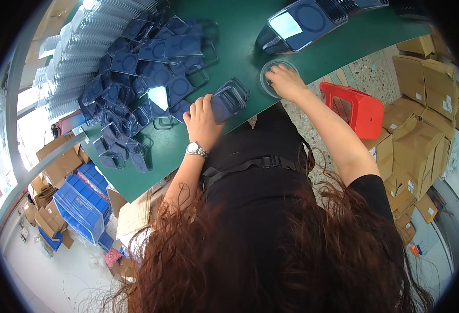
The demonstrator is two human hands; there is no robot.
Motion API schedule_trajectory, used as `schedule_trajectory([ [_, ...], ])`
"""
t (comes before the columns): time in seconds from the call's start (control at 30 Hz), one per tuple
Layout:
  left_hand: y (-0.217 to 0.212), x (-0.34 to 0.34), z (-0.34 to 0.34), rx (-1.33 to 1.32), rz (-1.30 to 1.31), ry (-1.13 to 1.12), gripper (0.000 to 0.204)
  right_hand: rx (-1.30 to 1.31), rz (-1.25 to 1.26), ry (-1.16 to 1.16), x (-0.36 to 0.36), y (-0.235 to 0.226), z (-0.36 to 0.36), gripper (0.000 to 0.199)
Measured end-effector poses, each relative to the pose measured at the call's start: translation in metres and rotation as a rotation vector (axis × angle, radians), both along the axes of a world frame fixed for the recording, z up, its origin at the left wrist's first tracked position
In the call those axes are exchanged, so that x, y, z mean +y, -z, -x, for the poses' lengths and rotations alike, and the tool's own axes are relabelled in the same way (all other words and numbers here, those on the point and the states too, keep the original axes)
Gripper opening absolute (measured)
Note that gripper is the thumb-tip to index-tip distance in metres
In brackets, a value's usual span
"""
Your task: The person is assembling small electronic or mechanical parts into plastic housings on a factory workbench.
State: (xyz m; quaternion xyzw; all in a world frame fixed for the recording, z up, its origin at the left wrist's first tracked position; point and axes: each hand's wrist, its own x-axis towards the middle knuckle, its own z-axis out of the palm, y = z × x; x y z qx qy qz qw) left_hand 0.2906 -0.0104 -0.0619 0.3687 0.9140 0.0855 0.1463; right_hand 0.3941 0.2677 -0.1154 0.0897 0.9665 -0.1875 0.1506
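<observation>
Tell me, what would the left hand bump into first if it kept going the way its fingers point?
Probably the pile of dark blue plastic trays just beyond the left hand, which holds a small stack.

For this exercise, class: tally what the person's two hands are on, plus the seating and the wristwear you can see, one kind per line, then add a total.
Stack of dark blue cases under the left hand: 1
Round clear dish under the right hand: 1
Red plastic stool: 1
Wristwatch: 1
Total: 4
</observation>
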Motion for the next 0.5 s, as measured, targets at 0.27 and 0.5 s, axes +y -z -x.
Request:
schedule_trajectory([
  [0.27,-0.009,0.008,-0.001,0.009,-0.043,-0.025,0.086,-0.051,0.076,0.113,-0.004,0.002,0.000,0.024],
  [0.5,-0.005,0.007,-0.004,-0.045,0.035,-0.026,0.087,-0.092,0.026,0.302,-0.020,0.002,0.011,0.023],
])
